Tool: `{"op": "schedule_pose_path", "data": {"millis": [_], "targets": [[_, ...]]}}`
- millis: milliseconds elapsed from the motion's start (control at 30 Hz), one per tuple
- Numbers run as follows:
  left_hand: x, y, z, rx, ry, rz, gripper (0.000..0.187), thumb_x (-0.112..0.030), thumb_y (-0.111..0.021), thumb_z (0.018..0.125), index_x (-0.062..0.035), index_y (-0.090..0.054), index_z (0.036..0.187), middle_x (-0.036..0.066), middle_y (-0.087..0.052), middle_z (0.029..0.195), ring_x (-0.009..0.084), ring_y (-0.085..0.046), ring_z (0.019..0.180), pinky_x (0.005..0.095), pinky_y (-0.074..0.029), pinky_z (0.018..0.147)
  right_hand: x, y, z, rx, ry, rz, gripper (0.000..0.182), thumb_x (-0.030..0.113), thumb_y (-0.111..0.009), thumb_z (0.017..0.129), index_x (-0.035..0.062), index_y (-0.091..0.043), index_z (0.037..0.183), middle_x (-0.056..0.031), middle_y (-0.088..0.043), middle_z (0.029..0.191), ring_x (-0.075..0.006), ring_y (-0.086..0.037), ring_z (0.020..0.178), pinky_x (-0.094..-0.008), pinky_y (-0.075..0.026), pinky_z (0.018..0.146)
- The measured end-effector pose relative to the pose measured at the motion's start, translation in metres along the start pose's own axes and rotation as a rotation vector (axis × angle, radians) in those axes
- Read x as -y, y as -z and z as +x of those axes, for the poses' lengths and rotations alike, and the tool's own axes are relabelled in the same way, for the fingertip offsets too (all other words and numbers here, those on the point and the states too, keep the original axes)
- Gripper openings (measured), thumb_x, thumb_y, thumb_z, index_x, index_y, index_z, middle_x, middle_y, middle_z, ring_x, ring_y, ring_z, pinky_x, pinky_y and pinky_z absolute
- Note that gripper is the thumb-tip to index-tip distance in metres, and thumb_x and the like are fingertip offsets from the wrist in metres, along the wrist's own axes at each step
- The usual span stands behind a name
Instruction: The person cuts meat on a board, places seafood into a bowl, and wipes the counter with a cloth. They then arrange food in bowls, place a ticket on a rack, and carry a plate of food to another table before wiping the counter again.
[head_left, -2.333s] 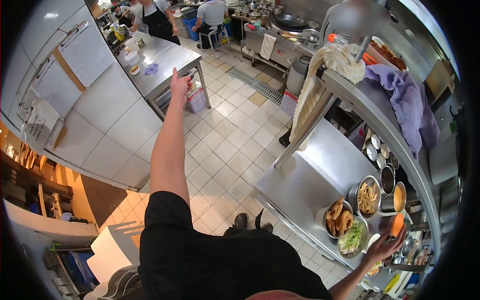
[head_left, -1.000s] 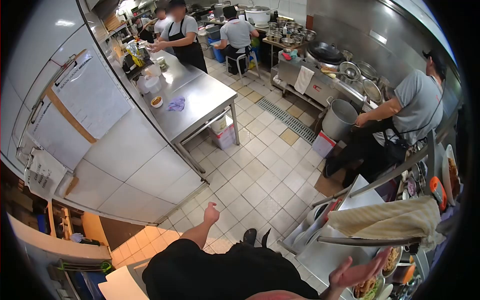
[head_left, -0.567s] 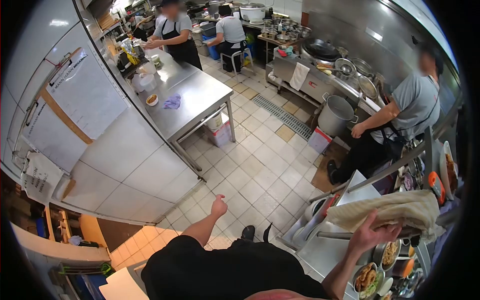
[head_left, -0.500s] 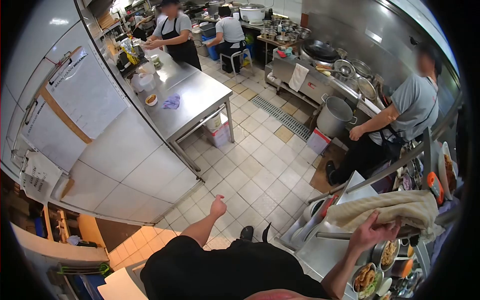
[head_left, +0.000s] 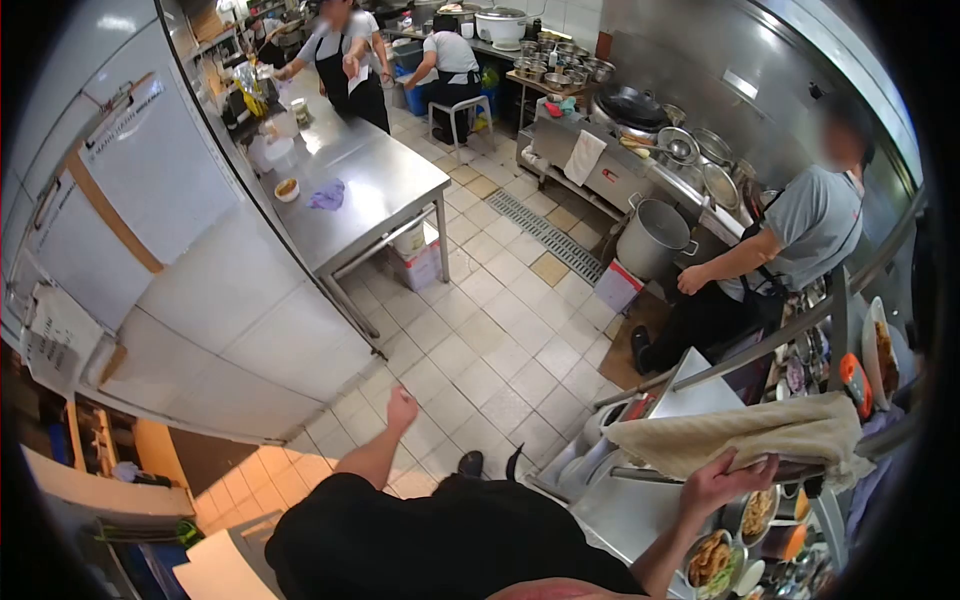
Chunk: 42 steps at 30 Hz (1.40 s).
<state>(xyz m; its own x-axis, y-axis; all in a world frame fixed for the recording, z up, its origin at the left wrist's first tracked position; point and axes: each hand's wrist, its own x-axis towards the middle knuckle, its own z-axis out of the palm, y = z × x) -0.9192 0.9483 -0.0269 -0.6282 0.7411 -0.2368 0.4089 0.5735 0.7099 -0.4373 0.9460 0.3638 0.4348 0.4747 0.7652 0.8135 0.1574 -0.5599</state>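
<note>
A cream striped towel (head_left: 720, 435) hangs over the metal rail at the right. My right hand (head_left: 722, 482) touches the towel's lower edge, its fingers stretched out along the cloth. Just below that hand are a bowl of noodles (head_left: 757, 512) and a bowl of fried food with greens (head_left: 712, 562). My left hand (head_left: 402, 410) hangs over the tiled floor in front of my body. Its fingers are curled in, and I see nothing in them.
A steel table (head_left: 385, 190) with a purple cloth (head_left: 327, 195) stands ahead on the left. A person in a grey shirt (head_left: 815, 225) stands at the right, beside a large pot (head_left: 655, 240). Several other people work at the back. Clipboards (head_left: 165, 145) hang on the left wall.
The view has shifted slightly. My right hand has slid along the towel's edge, its fingers straighter now. At the back, the aproned person has turned and raised an arm; another person shows behind.
</note>
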Motion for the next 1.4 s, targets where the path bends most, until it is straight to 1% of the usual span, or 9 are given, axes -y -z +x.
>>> {"op": "schedule_pose_path", "data": {"millis": [67,300,633,733,833,900,1000,1100,1400], "targets": [[0.025,-0.038,0.054,-0.387,-0.390,0.103,0.046,-0.024,-0.059,0.082,-0.0049,-0.045,0.121,0.014,-0.063,0.085,0.0281,-0.062,0.078,0.0378,-0.048,0.073,-0.003,0.004,-0.003,0.007,0.024,0.062,0.062,-0.006,-0.049,0.085,-0.0034,-0.012,0.135,-0.0283,-0.024,0.132,-0.0361,-0.034,0.123,-0.0432,-0.030,0.105],[-0.213,0.096,0.199,-0.108,-0.128,-0.962,0.029,-0.037,-0.047,0.093,-0.0087,-0.053,0.090,0.003,-0.059,0.077,0.0101,-0.054,0.063,0.0262,-0.043,0.051,0.005,-0.004,-0.006,-0.009,0.055,-0.051,0.062,-0.001,-0.053,0.086,-0.0053,-0.013,0.133,-0.0275,-0.024,0.132,-0.0370,-0.035,0.122,-0.0459,-0.032,0.103],[-0.354,0.234,0.560,-0.110,0.031,-1.486,0.043,-0.034,-0.052,0.089,-0.0029,-0.042,0.118,0.015,-0.052,0.110,0.0279,-0.057,0.085,0.0375,-0.049,0.069,0.040,-0.071,0.006,-0.211,0.054,-0.937,0.079,0.007,-0.059,0.081,0.0004,-0.010,0.143,-0.0260,-0.025,0.141,-0.0399,-0.028,0.131,-0.0401,-0.029,0.106],[-0.367,0.262,0.620,-0.181,0.097,-1.632,0.040,-0.032,-0.053,0.089,-0.0036,-0.044,0.116,0.015,-0.051,0.109,0.0277,-0.056,0.084,0.0355,-0.049,0.067,0.082,-0.101,0.014,0.117,-0.682,-0.967,0.087,0.010,-0.060,0.080,0.0011,-0.003,0.144,-0.0269,-0.026,0.142,-0.0405,-0.031,0.129,-0.0425,-0.033,0.103],[-0.348,0.263,0.670,-0.141,0.068,-1.608,0.035,-0.027,-0.056,0.087,-0.0056,-0.048,0.114,0.012,-0.053,0.107,0.0252,-0.055,0.084,0.0327,-0.049,0.067,0.068,-0.096,-0.007,0.806,-0.657,-1.084,0.076,0.027,-0.065,0.078,-0.0024,-0.029,0.139,-0.0278,-0.047,0.127,-0.0392,-0.043,0.121,-0.0384,-0.035,0.101],[-0.330,0.256,0.682,-0.089,-0.002,-1.660,0.030,-0.021,-0.056,0.087,-0.0072,-0.049,0.113,0.010,-0.055,0.105,0.0231,-0.055,0.084,0.0315,-0.050,0.067,0.121,-0.137,-0.005,1.080,-1.130,-0.842,0.069,0.035,-0.064,0.078,-0.0016,-0.042,0.132,-0.0279,-0.052,0.122,-0.0365,-0.051,0.115,-0.0382,-0.039,0.097],[-0.307,0.253,0.656,-0.013,-0.128,-1.738,0.027,-0.012,-0.056,0.087,-0.0086,-0.050,0.113,0.006,-0.057,0.101,0.0198,-0.055,0.083,0.0309,-0.050,0.068,0.077,-0.139,-0.044,1.183,-0.322,-0.823,0.063,0.033,-0.061,0.081,0.0004,-0.043,0.131,-0.0262,-0.058,0.114,-0.0341,-0.059,0.102,-0.0395,-0.044,0.090],[-0.305,0.240,0.596,0.131,-0.191,-1.711,0.028,-0.004,-0.056,0.086,-0.0091,-0.050,0.113,0.005,-0.059,0.097,0.0177,-0.057,0.081,0.0315,-0.051,0.069,0.135,-0.200,-0.024,1.185,-0.780,-0.747,0.059,0.032,-0.063,0.081,0.0046,-0.046,0.130,-0.0223,-0.059,0.113,-0.0342,-0.056,0.108,-0.0369,-0.043,0.090],[-0.354,0.163,0.439,0.644,-0.337,-1.600,0.028,0.002,-0.056,0.085,-0.0091,-0.054,0.110,0.007,-0.063,0.104,0.0203,-0.062,0.093,0.0372,-0.053,0.078,0.192,-0.300,-0.021,1.307,-0.374,-0.455,0.060,0.030,-0.066,0.077,0.0053,-0.048,0.129,-0.0192,-0.062,0.109,-0.0348,-0.059,0.103,-0.0392,-0.045,0.088]]}}
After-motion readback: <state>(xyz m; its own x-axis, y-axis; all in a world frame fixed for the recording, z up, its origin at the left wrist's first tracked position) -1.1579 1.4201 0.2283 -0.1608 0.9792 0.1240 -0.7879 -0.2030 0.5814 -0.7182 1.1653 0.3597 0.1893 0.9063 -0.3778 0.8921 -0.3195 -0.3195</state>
